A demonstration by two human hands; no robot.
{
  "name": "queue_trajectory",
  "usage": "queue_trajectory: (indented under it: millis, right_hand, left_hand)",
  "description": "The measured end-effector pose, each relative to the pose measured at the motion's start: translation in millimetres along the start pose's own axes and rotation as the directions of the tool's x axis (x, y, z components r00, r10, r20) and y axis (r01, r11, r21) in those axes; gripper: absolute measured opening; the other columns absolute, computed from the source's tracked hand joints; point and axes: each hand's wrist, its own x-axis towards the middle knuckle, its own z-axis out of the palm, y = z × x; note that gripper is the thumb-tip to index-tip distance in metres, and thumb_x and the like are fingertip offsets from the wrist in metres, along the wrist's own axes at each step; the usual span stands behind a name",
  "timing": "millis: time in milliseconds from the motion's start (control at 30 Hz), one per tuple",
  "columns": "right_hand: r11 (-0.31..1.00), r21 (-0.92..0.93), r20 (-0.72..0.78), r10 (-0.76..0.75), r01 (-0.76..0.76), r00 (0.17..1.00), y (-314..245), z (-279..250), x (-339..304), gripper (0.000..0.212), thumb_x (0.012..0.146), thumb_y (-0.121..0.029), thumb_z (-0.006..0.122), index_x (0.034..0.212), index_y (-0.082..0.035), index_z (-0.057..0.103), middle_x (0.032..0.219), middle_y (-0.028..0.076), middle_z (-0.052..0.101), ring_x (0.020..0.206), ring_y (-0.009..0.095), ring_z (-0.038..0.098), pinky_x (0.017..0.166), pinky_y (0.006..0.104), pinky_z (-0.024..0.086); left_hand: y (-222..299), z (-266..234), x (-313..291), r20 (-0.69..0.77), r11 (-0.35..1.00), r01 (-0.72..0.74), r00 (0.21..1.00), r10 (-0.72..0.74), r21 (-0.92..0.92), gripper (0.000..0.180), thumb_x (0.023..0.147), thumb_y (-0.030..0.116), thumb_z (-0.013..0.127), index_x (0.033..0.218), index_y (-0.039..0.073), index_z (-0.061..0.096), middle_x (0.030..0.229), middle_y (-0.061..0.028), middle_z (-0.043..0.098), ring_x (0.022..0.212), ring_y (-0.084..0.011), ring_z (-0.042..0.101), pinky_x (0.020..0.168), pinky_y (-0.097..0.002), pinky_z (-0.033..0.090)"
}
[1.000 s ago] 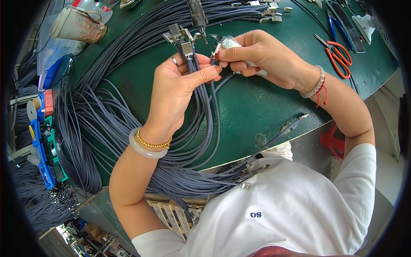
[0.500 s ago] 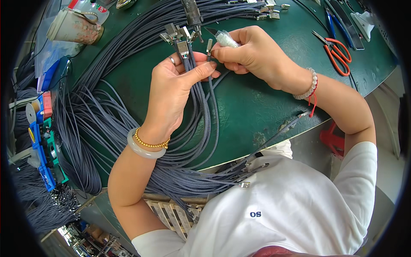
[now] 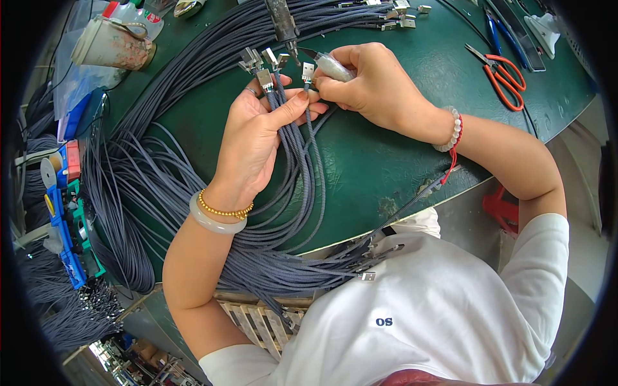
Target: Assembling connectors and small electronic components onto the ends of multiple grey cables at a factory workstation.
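My left hand [image 3: 254,128] is closed around a bunch of grey braided USB cables [image 3: 297,151], their metal plugs [image 3: 264,78] standing up above the fingers. One cable stands apart on the right, its plug [image 3: 308,72] upright with the broad face showing and coloured wires bare below it. My right hand [image 3: 380,90] grips a small knife [image 3: 336,66] by its handle, wrapped in clear plastic; the dark blade points left, near that plug. My right fingertips are close beside this cable; whether they touch it is unclear. Just above hangs the narrow tip of a soldering iron [image 3: 283,26].
Long grey cable bundles [image 3: 154,83] curve over the green table [image 3: 360,167] and along its front edge. Red-handled cutters [image 3: 505,80] and blue-handled pliers [image 3: 494,35] lie at right. A stained cup [image 3: 112,45] stands far left, above parts bins [image 3: 67,225].
The separate plug has turned from edge-on to broad side and shifted slightly left. My right hand with the knife has moved a little left. My left hand keeps hold of the bunch.
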Motion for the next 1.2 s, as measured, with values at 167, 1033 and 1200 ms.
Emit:
queue_trajectory:
  millis: [167, 1033, 1200]
  right_hand:
    - [0.997, -0.072, -0.03, -0.039, 0.037, 0.999, -6.0, -4.1, -4.6, 0.015, 0.076, -0.01, 0.057, 0.08, 0.005, 0.058, 0.062, 0.004, 0.058, 0.054, 0.005, 0.051, 0.049, 0.0201, 0.042]
    - [0.942, 0.328, 0.114, 0.035, -0.071, 0.993, -8.3, -21.8, -8.1, 0.018, 0.08, -0.012, 0.06, 0.086, 0.004, 0.061, 0.068, 0.004, 0.06, 0.052, 0.003, 0.046, 0.047, 0.0156, 0.037]
    - [0.965, 0.262, 0.065, 0.003, -0.02, 0.998, -8.3, -14.3, -10.4, 0.013, 0.079, -0.01, 0.059, 0.08, 0.003, 0.06, 0.067, 0.004, 0.06, 0.051, 0.003, 0.047, 0.046, 0.0162, 0.037]
  left_hand:
    - [4.4, 4.8, -4.6, -0.005, 1.0, 0.012, 1.0, -0.012, -0.016, 0.025, 0.08, 0.001, 0.057, 0.099, 0.001, 0.04, 0.088, -0.0124, 0.059, 0.078, -0.0193, 0.061, 0.07, -0.0262, 0.045]
    - [11.0, 15.9, -3.1, -0.021, 1.0, -0.01, 1.0, 0.01, 0.014, 0.037, 0.077, 0.002, 0.061, 0.103, -0.007, 0.035, 0.087, -0.0161, 0.06, 0.079, -0.0217, 0.061, 0.07, -0.0268, 0.046]
    - [9.8, 15.3, -6.1, -0.021, 0.999, -0.024, 0.999, 0.025, 0.029, 0.037, 0.077, 0.001, 0.061, 0.103, -0.007, 0.035, 0.088, -0.0158, 0.06, 0.079, -0.0218, 0.061, 0.071, -0.0277, 0.047]
